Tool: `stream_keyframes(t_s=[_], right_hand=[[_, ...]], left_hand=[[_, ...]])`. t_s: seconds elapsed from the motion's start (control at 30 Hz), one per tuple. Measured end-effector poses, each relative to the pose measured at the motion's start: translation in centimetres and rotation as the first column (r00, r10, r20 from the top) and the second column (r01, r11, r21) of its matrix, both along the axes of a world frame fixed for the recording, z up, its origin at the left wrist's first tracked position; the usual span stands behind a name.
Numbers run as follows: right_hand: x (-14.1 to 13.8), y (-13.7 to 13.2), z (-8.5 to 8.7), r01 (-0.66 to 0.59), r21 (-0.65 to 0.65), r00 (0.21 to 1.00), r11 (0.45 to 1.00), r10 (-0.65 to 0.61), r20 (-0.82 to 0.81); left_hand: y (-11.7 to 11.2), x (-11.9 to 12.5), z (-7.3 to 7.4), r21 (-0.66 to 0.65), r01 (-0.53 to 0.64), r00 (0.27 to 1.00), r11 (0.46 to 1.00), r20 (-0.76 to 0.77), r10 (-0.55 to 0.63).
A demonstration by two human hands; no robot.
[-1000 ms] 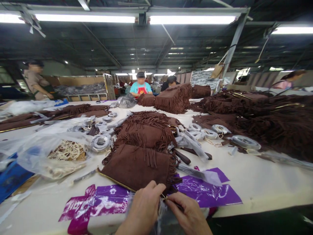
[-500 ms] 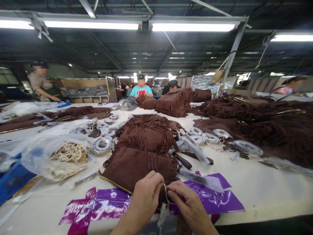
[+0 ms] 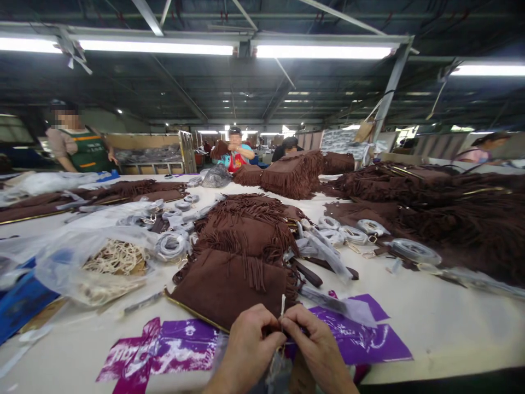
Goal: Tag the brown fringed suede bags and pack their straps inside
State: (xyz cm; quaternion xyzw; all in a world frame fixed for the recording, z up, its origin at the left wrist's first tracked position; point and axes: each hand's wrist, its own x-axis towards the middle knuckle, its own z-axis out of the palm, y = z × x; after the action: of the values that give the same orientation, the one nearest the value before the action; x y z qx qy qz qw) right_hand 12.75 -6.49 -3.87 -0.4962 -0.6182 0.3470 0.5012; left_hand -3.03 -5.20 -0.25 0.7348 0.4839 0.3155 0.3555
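- One white cord [image 3: 283, 305], between left hand [image 3: 250, 335] and right hand [image 3: 316, 332], before the front bag [image 3: 229, 282]; long axis near upright, free tip pointing up.
- Two hands, fingers curled nearly closed, both pinching the cord.
- Pile [image 3: 241, 232]: at least three bags.
- Pale tangle [image 3: 115, 257]: one, in plastic [image 3: 61, 268].

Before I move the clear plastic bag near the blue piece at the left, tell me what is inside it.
Tangled cream cords show inside the clear plastic bag, with something brown at their edge. The tangle covers whatever lies beneath it.
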Motion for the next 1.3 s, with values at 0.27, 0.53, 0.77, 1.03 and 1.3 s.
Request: stream_keyframes(t_s=[0.27, 0.53, 0.77, 1.03, 1.3], right_hand=[[0.2, 0.0, 0.1, 0.038, 0.023, 0.996, 0.999, -0.040, 0.079], [0.8, 0.2, 1.0, -0.009, -0.039, 0.982, 0.999, 0.017, 0.188], [2.7, -2.3, 0.8, -0.333, -0.003, 0.930, 0.943, 0.329, 0.164], [3.5, -3.2, -2.4, -0.265, 0.206, 0.907, 0.942, 0.171, 0.385], [3.5, -1.1, -1.0, -0.095, 0.256, 0.873, 0.962, -0.043, 0.486]], left_hand=[[0.2, 0.8, -1.0, 0.062, -0.066, 0.997, 0.996, 0.042, 0.064], [1.2, 0.6, -1.7, -0.165, 0.025, 0.932, 0.986, 0.361, 0.037], [2.5, 0.4, -0.9, -0.495, 0.202, 0.807, 0.845, 0.573, 0.143], [2.3, -0.2, -1.2, -0.515, 0.279, 0.747, 0.810, 0.647, 0.154], [2.0, -0.2, -1.5, -0.467, 0.317, 0.727, 0.825, 0.679, 0.105]])
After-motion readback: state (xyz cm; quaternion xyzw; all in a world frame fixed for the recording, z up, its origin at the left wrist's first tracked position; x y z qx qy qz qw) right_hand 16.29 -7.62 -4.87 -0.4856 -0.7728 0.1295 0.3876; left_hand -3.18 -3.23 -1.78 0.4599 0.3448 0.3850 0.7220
